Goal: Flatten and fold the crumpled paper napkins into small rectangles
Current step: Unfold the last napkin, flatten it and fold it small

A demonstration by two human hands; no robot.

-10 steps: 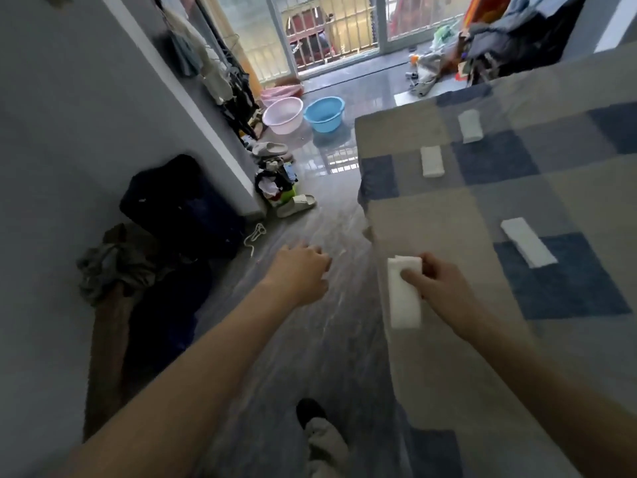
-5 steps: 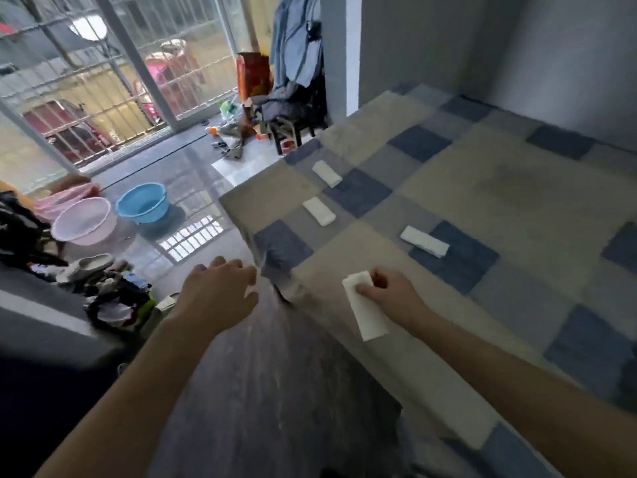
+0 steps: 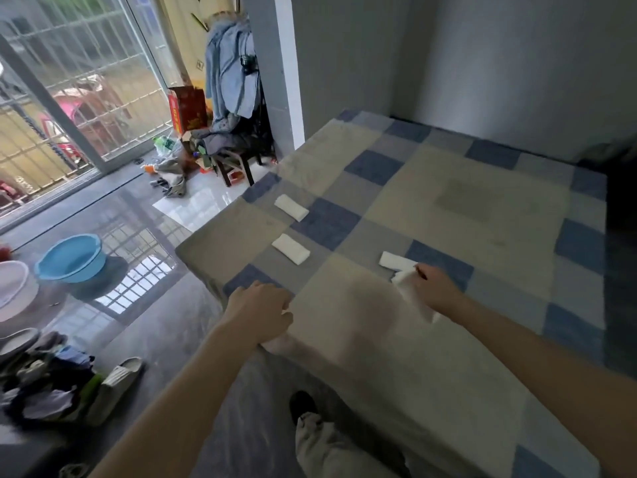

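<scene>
The fingers [image 3: 418, 276] of the right hand [image 3: 435, 292] are curling round a folded white napkin [image 3: 410, 294], pinching it just above the bed [image 3: 448, 215]. The napkin is looking blurry, so its exact shape is hard to tell. The left hand [image 3: 259, 311] is reaching over the near corner of the bed with its fingers bent loosely and holding nothing. The bed is wearing a blanket of blue, grey and tan squares. Just past the right hand, a second folded napkin [image 3: 396, 261] is lying flat on the blanket, very close to the held one. Farther off to the left, a third folded napkin [image 3: 290, 249] is lying near the bed's edge. Beyond that, a fourth folded napkin [image 3: 291, 207] is lying by the same edge. On the floor to the left, a blue basin [image 3: 70, 259] is sitting beside a white basin [image 3: 13, 288].
</scene>
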